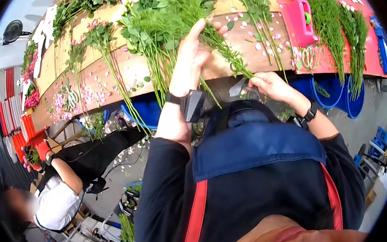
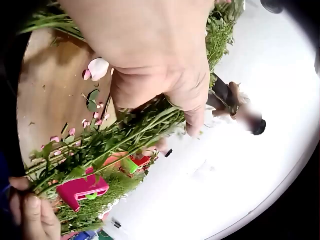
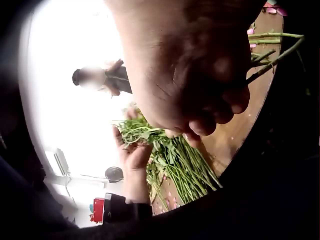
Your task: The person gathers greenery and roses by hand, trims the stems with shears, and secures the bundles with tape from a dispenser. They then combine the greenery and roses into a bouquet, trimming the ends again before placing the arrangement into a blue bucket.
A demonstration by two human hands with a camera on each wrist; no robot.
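Note:
In the head view, my left hand (image 1: 192, 59) wraps around a leafy green sprig bunch (image 1: 230, 54), thumb on one side and fingers on the other. My right hand (image 1: 270, 86) pinches the lower ends of the same bunch near the table's front edge. The left wrist view shows the bunch (image 2: 120, 140) stretched slantwise between both hands. Just left of my left hand lies a large heap of leafy stems (image 1: 155, 37), stalks pointing toward me. Right of the bunch are further cut stems (image 1: 260, 15) and scattered pink petals.
A pink plastic container (image 1: 301, 24) and scissors (image 1: 309, 59) lie on the right, beside long feathery greens (image 1: 319, 11). Another pair of scissors (image 1: 72, 98) lies among petals at left. Blue buckets (image 1: 327, 91) stand below the table edge. A person (image 1: 59, 200) in red gloves is at left.

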